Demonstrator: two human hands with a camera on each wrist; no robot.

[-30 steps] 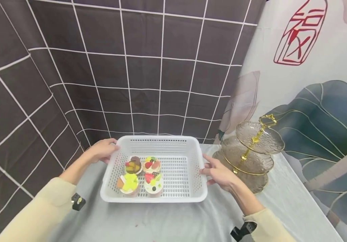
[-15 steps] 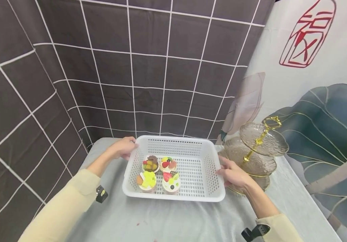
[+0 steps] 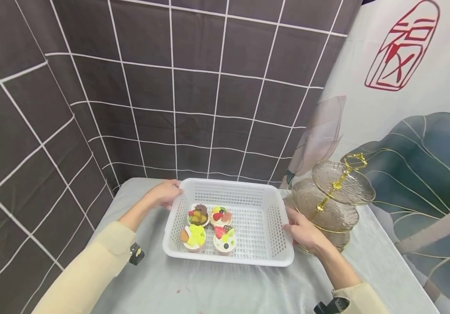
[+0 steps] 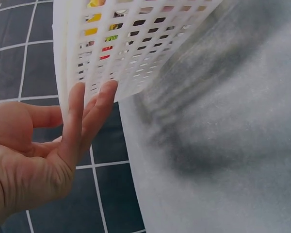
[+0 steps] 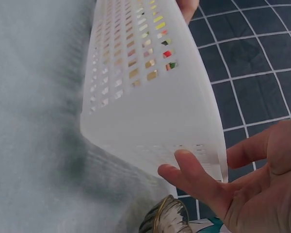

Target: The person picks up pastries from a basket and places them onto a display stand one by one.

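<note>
Basket (image 3: 248,224) directly ahead at twelve o'clock, you pinch its ends — left hand (image 3: 166,192) at its ten, right hand (image 3: 305,231) at its three — likely to hold it level so four cupcakes (image 3: 225,240), clustered toward nine inside, don't slide.

Left grip (image 3: 164,193) and right grip (image 3: 305,230) pinch, forearms (image 3: 336,266) stretched forward
</note>
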